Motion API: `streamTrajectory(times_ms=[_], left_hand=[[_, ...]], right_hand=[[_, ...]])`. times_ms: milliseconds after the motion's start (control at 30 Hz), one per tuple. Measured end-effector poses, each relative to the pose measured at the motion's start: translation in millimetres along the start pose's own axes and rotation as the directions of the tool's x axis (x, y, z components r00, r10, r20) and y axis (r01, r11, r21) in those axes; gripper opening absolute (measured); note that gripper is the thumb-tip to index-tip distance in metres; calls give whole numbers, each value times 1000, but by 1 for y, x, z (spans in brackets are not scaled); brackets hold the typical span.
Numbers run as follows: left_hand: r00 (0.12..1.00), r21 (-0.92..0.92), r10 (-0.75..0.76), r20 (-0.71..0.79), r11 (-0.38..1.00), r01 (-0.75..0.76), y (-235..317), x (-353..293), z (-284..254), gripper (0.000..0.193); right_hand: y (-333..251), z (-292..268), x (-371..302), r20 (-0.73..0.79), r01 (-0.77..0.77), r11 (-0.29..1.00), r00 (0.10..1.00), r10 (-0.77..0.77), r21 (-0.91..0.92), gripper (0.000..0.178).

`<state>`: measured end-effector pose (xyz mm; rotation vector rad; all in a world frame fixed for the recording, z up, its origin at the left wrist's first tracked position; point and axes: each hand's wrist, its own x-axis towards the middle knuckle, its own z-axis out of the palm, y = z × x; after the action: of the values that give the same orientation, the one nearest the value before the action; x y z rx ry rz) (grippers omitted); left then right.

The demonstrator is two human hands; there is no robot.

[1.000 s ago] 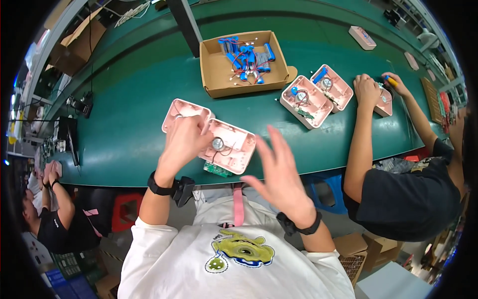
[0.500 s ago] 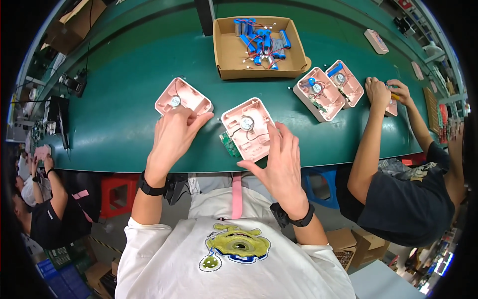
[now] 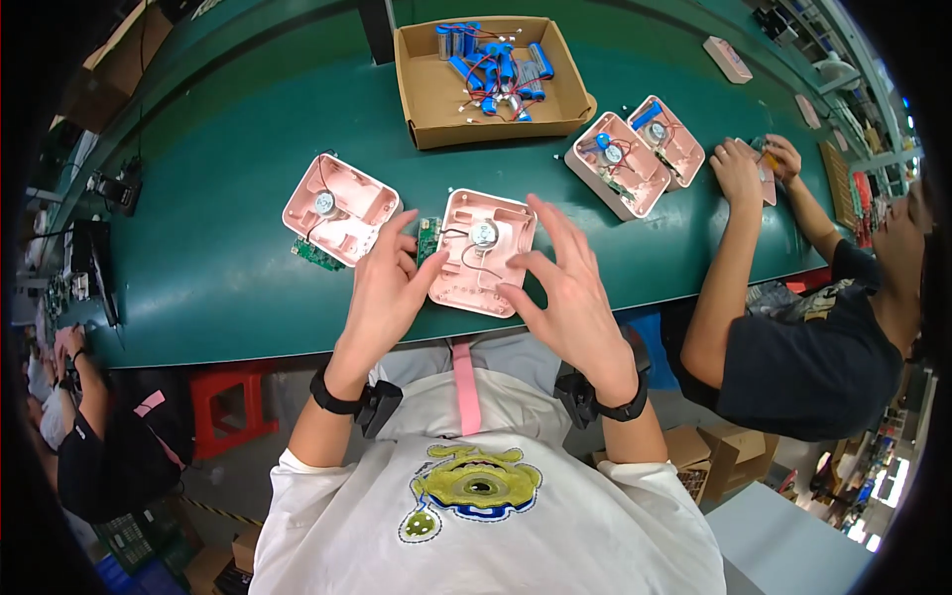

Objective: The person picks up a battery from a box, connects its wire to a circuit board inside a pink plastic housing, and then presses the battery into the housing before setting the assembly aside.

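In front of me a pink plastic housing (image 3: 462, 282) lies with its hollow side up. A round silver speaker (image 3: 484, 235) and a thin dark wire sit inside it. A green circuit board (image 3: 428, 240) rests on the table along its left edge. My left hand (image 3: 390, 293) is beside that board, thumb and fingers apart, nothing in its grasp. At the housing's right edge my right hand (image 3: 575, 297) is open, its spread fingertips over or against the rim. Left of them lies a second pink housing (image 3: 359, 200), with its circuit board (image 3: 317, 254) outside it.
A cardboard tray (image 3: 496, 133) of blue batteries with wires stands behind. Two pink housings (image 3: 635, 193) with batteries fitted sit to the right. Farther right, a co-worker's hands (image 3: 742, 174) work on a pink part. The green table's near edge (image 3: 238, 359) runs before me.
My left hand has left the left housing and come to the middle one. The middle housing has been turned, and its board now lies higher along its left side. My right hand stays at its right edge.
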<state>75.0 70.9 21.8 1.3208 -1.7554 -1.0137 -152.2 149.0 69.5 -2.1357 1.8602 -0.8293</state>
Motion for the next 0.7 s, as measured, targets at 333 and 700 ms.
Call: streamTrajectory(times_ms=[333, 700], left_hand=[[930, -128, -71, 361, 984, 125, 14, 42, 5, 36], [838, -207, 92, 538, 978, 25, 14, 73, 17, 28]], right_hand=[[4, 3, 12, -294, 64, 994, 955, -35, 92, 7], [16, 10, 43, 16, -165, 369, 927, 375, 915, 14]])
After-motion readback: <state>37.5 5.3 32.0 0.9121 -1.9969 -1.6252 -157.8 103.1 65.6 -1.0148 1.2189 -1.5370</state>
